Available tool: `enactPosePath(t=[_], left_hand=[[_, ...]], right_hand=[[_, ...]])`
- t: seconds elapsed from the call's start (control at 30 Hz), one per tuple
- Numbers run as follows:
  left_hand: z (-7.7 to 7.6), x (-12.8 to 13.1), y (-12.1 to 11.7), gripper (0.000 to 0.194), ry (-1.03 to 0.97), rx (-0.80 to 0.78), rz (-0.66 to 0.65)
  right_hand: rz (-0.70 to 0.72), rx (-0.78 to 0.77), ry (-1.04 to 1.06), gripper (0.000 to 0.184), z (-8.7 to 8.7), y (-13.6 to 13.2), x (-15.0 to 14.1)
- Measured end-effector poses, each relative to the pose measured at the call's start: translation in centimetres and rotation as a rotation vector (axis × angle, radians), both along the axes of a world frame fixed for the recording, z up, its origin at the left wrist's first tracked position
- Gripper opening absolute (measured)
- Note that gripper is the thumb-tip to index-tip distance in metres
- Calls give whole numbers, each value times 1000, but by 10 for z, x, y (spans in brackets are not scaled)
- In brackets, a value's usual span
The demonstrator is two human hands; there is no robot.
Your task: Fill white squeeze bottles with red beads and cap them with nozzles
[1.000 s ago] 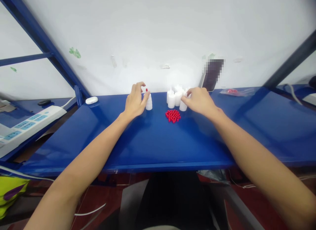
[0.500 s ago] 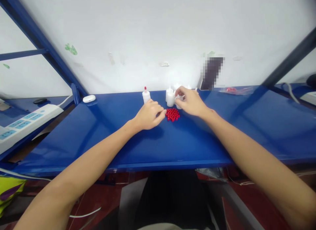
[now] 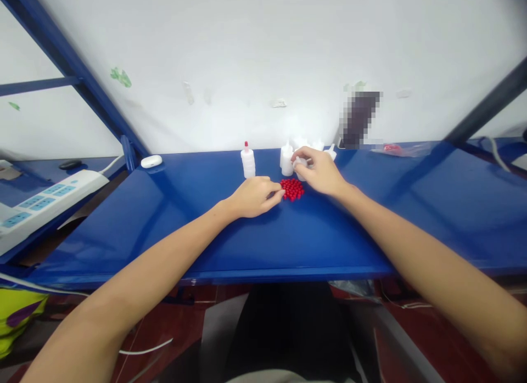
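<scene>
My left hand (image 3: pixel 257 196) is at the left edge of a pile of small red caps (image 3: pixel 292 190), thumb and forefinger pinched together; whatever lies between the fingertips is hidden. Just behind it stands a white squeeze bottle (image 3: pixel 248 164) with a red cap on its tip. My right hand (image 3: pixel 319 168) is closed around a small white bottle (image 3: pixel 301 166), partly covered by the fingers, behind and to the right of the pile. Several more white bottles (image 3: pixel 287 162) with pointed tips stand beside and behind that hand, near the wall.
A dark phone-like object (image 3: pixel 360 119), blurred out, leans on the wall. Right of it lies a clear bag (image 3: pixel 401 149) with something red inside. At the left are a white earphone case (image 3: pixel 151 161) and a power strip (image 3: pixel 53 199). Blue posts frame the blue table (image 3: pixel 263 246).
My left hand has drawn slightly toward me, its fingertips still at the pile's edge, so the red-capped bottle shows more fully. My right hand keeps its hold on the white bottle. The view has shifted slightly.
</scene>
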State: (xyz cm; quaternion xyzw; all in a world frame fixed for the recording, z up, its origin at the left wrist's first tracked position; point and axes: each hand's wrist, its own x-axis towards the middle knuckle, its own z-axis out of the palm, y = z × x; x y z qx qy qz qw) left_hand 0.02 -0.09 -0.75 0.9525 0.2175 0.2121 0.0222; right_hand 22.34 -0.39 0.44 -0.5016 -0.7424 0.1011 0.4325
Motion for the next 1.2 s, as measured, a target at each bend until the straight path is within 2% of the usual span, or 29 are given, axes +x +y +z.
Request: enactPosePath(t=[0.13, 0.33, 0.53, 0.73, 1.0, 1.2], left_hand=[[-1, 0, 1, 41, -15, -34, -1], [0, 0, 0, 41, 7, -66, 5], [0, -1, 0, 39, 8, -108, 1], [0, 0, -1, 34, -8, -100, -7], [-1, 1, 0, 36, 2, -117, -14], [1, 3, -4, 34, -19, -62, -3]], right_hand=[[-1, -24, 34, 20, -6, 3, 0], [8, -16, -47, 22, -6, 2, 1], [-27, -41, 67, 17, -15, 3, 3], [17, -28, 133, 15, -26, 5, 3], [63, -104, 185, 14, -23, -14, 21], [66, -160, 227, 13, -15, -28, 17]])
